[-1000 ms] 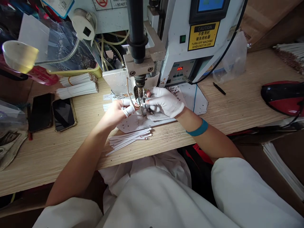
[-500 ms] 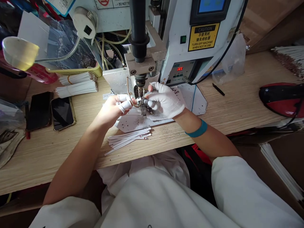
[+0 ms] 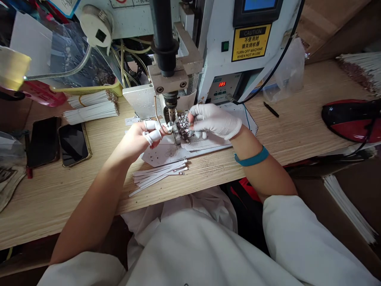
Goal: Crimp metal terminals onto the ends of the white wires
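Note:
Close to the metal tip (image 3: 171, 103) of a soldering machine, my left hand (image 3: 135, 137), with white finger covers, is closed in a pinch. Something small and whitish shows at its fingertips, too small to name. A thin brown tube (image 3: 156, 113) curves down over those fingers. My right hand (image 3: 222, 121), in a white glove with bare fingertips, is curled closed just right of a pile of small metallic parts (image 3: 183, 125); what it holds, if anything, cannot be made out. Several thin white strips (image 3: 159, 174) lie in front of the white base plate (image 3: 159, 157).
Bundled white strips (image 3: 92, 111) and two phones (image 3: 74, 145) lie on the left. A yellow basket (image 3: 119, 89) stands behind. The machine's control box (image 3: 222, 85) shows red digits. A black pen (image 3: 271, 109) and a red-and-black device (image 3: 351, 119) are on the right.
My right hand has moved right, away from my left fingertips, uncovering the pile of small parts. My left hand remains by the machine's tip. The view has shifted slightly.

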Motion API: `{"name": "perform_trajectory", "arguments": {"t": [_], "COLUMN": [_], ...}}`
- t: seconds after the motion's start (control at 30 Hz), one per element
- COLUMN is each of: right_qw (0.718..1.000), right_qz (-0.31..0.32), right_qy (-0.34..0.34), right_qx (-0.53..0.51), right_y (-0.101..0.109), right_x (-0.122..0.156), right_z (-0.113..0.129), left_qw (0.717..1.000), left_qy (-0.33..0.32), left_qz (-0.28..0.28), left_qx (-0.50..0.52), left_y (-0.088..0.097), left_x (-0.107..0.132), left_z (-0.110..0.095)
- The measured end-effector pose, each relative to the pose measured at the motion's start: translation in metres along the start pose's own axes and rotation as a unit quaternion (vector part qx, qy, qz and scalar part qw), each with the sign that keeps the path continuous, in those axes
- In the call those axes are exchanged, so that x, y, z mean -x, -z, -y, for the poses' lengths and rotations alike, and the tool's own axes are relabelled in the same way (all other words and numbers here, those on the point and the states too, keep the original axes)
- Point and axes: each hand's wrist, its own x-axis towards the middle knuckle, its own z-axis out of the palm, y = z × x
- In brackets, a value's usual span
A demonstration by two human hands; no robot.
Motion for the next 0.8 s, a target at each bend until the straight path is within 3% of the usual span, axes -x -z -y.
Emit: {"name": "perform_trajectory", "arguments": {"t": [0.07,0.13,0.23,0.37,0.5,0.6,0.73,0.8], "right_qw": [0.994,0.978,0.949,0.925,0.905,0.920,0.980,0.994], "right_qz": [0.012,-0.029,-0.056,0.002,-0.028,-0.077,-0.092,-0.079], "right_qy": [-0.038,-0.044,0.034,0.095,0.082,0.079,0.053,0.043], "right_qx": [0.102,0.200,0.309,0.367,0.416,0.377,0.166,0.068], "right_y": [0.010,0.016,0.019,0.018,0.017,0.013,0.002,-0.005], "right_x": [0.002,0.002,-0.002,-0.009,-0.011,-0.009,-0.008,-0.010], "right_z": [-0.004,-0.007,-0.010,-0.015,-0.017,-0.013,-0.009,-0.011], "left_qw": [0.999,0.996,0.992,0.992,0.994,0.995,0.996,0.996], "left_qy": [0.014,0.034,0.071,0.091,0.089,0.073,0.058,0.054], "left_qz": [0.008,0.007,-0.009,-0.015,-0.011,-0.011,-0.007,-0.006], "left_qx": [-0.052,-0.084,-0.108,-0.087,-0.066,-0.064,-0.067,-0.065], "left_y": [-0.001,-0.002,-0.002,-0.003,-0.005,-0.007,-0.006,-0.005], "left_x": [0.001,0.002,0.003,0.003,0.003,0.003,0.003,0.002], "left_z": [0.001,0.003,0.008,0.013,0.013,0.011,0.012,0.013]}}
